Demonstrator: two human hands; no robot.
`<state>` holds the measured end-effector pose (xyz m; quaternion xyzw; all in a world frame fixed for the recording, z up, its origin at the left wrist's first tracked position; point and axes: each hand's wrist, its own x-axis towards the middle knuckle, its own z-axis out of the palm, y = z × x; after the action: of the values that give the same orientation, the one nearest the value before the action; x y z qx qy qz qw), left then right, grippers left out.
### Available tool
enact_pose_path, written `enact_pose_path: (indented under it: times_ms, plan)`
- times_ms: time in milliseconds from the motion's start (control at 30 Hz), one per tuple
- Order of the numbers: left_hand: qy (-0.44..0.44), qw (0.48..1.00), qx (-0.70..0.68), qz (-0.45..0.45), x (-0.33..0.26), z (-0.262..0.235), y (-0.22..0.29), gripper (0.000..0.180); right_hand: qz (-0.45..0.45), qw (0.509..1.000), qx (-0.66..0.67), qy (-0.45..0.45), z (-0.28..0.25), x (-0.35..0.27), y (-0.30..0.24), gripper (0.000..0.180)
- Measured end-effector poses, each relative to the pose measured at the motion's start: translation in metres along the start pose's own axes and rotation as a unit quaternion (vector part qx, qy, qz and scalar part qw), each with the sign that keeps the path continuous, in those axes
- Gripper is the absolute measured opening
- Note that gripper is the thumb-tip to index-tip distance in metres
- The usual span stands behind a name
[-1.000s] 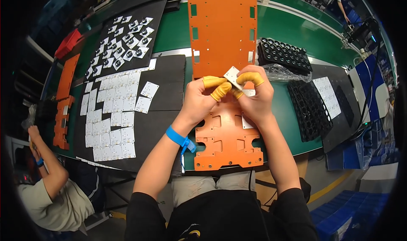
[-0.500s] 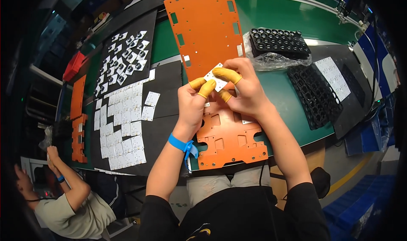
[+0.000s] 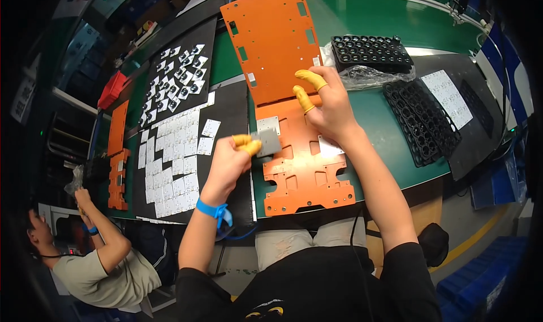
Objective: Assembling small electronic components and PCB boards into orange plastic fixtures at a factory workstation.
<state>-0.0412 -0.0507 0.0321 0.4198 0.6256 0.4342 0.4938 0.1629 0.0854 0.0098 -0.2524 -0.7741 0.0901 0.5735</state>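
Observation:
A small square board (image 3: pixel 267 142), its grey face showing, is pinched between the thumb and fingers of my left hand (image 3: pixel 231 159), which wears yellow finger cots and a blue wrist strap. It hovers over the left edge of the orange fixture base (image 3: pixel 308 183). Above the far part of that base, my right hand (image 3: pixel 328 104) is open, thumb and forefinger apart in yellow cots, holding nothing. A pale square board (image 3: pixel 268 124) sits at the base's left side, and a white one (image 3: pixel 330 147) lies at its right. The fixture's orange lid (image 3: pixel 271 44) stands raised behind.
White square boards (image 3: pixel 175 169) lie in rows on a black mat at left; boards with black round parts (image 3: pixel 175 76) sit beyond. Black trays (image 3: pixel 370 55) (image 3: pixel 418 124) and a white sheet (image 3: pixel 447 98) are at right. A co-worker (image 3: pixel 107 254) sits at lower left.
My hands have parted. The left has drawn down and leftward with the board, which was between both hands; the right has let go and opened.

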Motion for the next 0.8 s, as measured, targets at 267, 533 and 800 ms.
enact_pose_path:
  times_ms: [267,533,800]
  plan:
    - [-0.028,0.991,0.078,-0.105,0.003,0.002,-0.012,0.014,0.026,0.998,0.033,-0.038,0.004,-0.004,0.0,0.016]
    - [-0.074,0.976,-0.015,-0.207,0.01,-0.007,-0.01,0.019,0.047,0.997,0.05,-0.042,0.006,-0.005,0.002,0.014]
    - [0.119,0.87,0.464,0.118,0.0,-0.016,0.0,0.033,0.071,0.994,0.069,-0.036,0.007,-0.007,0.006,0.014]
